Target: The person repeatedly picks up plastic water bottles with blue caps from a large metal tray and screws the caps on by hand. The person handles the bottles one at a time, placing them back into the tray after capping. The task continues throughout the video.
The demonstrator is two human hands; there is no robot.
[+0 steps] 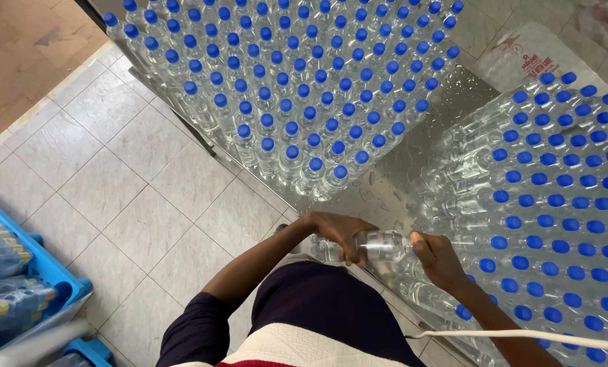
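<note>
left hand (341,234) and right hand (438,258) fingers gripping a clear bottle (380,246) at the wet metal surface (392,194) edge, capped bottles (304,81) crowding both sides, open tiled floor (141,197) at left

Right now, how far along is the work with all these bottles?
Most looks done: two big groups of capped bottles and stand on the wet metal table. In hand: one clear bottle, held sideways between the left hand and right hand. How many remain uncapped cannot be told.

Pale square floor tiles (147,204) are spreading w/ dark grout lines — daylight is washing over them; a blue plastic crate (42,268) is sitting at left, brown flooring (18,34) beyond.
</note>
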